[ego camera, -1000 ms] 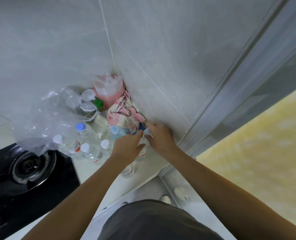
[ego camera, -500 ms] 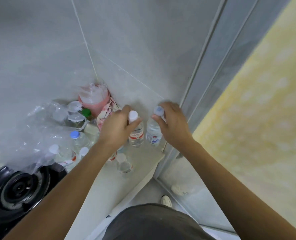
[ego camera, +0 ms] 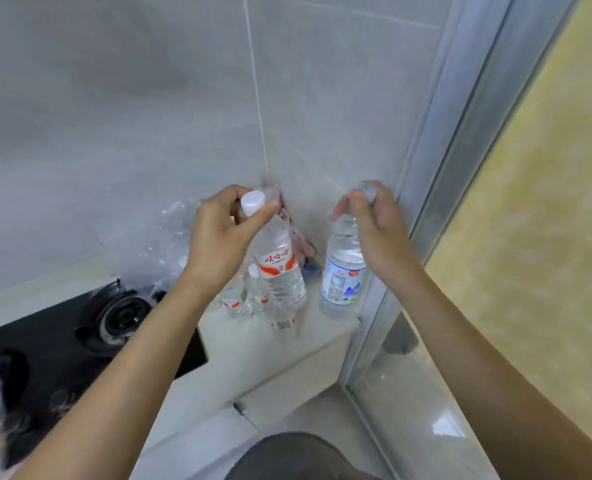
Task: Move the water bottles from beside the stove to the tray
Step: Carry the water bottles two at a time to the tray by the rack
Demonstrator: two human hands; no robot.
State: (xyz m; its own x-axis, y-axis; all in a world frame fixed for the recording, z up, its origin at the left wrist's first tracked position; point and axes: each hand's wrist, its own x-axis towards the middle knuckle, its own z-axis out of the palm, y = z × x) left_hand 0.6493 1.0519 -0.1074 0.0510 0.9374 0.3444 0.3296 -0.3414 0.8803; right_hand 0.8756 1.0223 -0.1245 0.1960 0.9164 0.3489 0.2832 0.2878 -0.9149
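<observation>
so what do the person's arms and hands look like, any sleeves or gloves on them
Both forearms are bare up to the picture's edge, with no sleeves in view. The left hand and right hand wear no gloves, and no rings, watch or wristbands show. Fingernails look short and unpainted. A dark grey garment shows at the bottom edge.

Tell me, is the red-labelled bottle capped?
Capped: a white cap sits on the red-labelled bottle, gripped at the neck by the left hand.
</observation>
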